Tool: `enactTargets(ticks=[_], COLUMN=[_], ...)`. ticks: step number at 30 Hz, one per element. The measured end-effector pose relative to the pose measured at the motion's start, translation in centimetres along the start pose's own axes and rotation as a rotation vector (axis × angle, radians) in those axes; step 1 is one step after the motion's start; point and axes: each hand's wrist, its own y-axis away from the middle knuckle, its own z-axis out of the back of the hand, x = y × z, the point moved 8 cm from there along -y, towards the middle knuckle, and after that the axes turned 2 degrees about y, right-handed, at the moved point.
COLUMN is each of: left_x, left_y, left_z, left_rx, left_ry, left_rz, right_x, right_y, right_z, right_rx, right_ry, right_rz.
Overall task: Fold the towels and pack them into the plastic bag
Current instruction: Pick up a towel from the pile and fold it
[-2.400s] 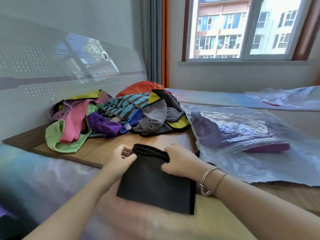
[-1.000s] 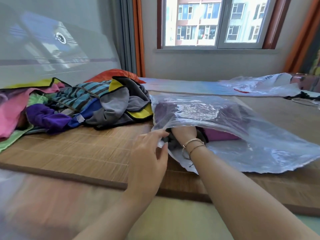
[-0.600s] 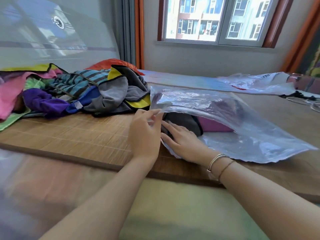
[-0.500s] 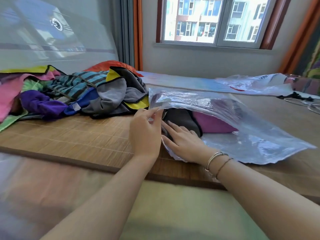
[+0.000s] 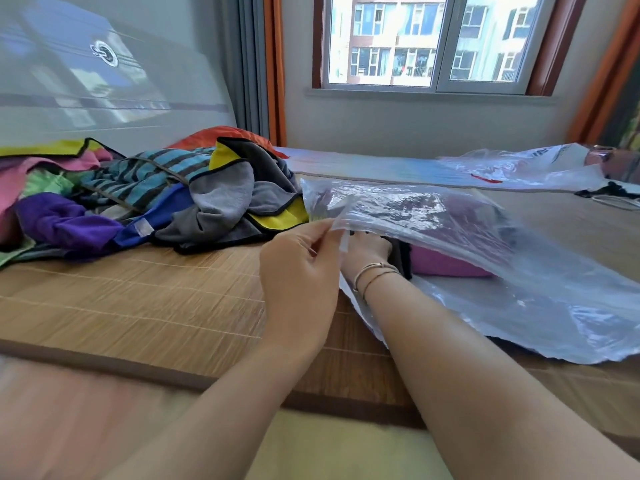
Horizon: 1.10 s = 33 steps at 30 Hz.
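Note:
A clear plastic bag (image 5: 540, 282) lies on the bamboo mat (image 5: 131, 306) with its mouth toward me. My left hand (image 5: 299, 271) pinches the upper edge of that mouth and holds it lifted. My right hand (image 5: 365, 252) reaches into the opening up to the wrist; its fingers are hidden under the plastic. Inside the bag, a folded black towel (image 5: 403, 259) sits just past my right hand, with a folded magenta towel (image 5: 446, 266) behind it. A pile of unfolded towels (image 5: 156, 202) in many colours lies to the left of the bag.
A second crumpled plastic bag (image 5: 519, 164) lies at the back right, near a black item (image 5: 613, 190). A glossy headboard (image 5: 104, 81) rises behind the towel pile. The window wall (image 5: 415, 116) closes off the far side.
My right hand carried the folded black towel into the bag, drew back, and now reaches inside again. My left hand came over and lifted the bag's upper edge.

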Motion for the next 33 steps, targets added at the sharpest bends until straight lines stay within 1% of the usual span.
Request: enactTargets(ticks=[3,6,9,11,15,17,20,22,23,26,29,31,33], left_x=[-0.1,0.2,0.6,0.9,1.0,1.3,2.1,2.9,3.4,4.8,6.3,7.6,8.4], left_y=[-0.8,-1.2,-0.1,0.9,3.3,5.1,8.0,9.4,9.6,8.7,7.4,6.6,5.6], left_z=[0.6,1.0,1.0,1.4,2.8,4.2,7.5,10.4,12.0,17.2,21.8,23.8,25.2], left_rx=[0.011,0.023,0.050,0.055,0.046,0.017,-0.087,-0.176,-0.213,-0.318,-0.416,-0.409,-0.391], left_ry=[0.003,0.015,-0.018,-0.034,-0.007,0.025,0.098,0.160,0.167,0.172,0.160,0.105,0.062], left_rz=[-0.003,0.034,0.091,0.141,0.250,0.309,0.401,0.468,0.498,0.550,0.596,0.646,0.649], right_x=[0.0,-0.3,-1.5,-2.4,-2.9,-2.5,-0.9,1.0,2.2,6.8,11.9,15.3,18.3], right_y=[0.4,3.4,7.5,9.8,14.3,17.2,21.0,23.0,23.6,24.1,22.0,19.1,15.6], right_z=[-0.7,-1.6,-1.9,-1.4,1.2,2.7,4.9,6.3,6.8,7.5,6.8,5.2,3.4], right_rx=[0.015,0.113,0.196,0.183,0.030,-0.054,-0.208,-0.322,-0.344,-0.285,-0.184,-0.117,-0.062], right_ry=[-0.108,-0.259,-0.216,-0.191,-0.228,-0.212,-0.207,-0.254,-0.292,-0.496,-0.708,-0.797,-0.836], right_rz=[0.118,0.240,0.303,0.309,0.315,0.327,0.396,0.468,0.500,0.566,0.536,0.478,0.423])
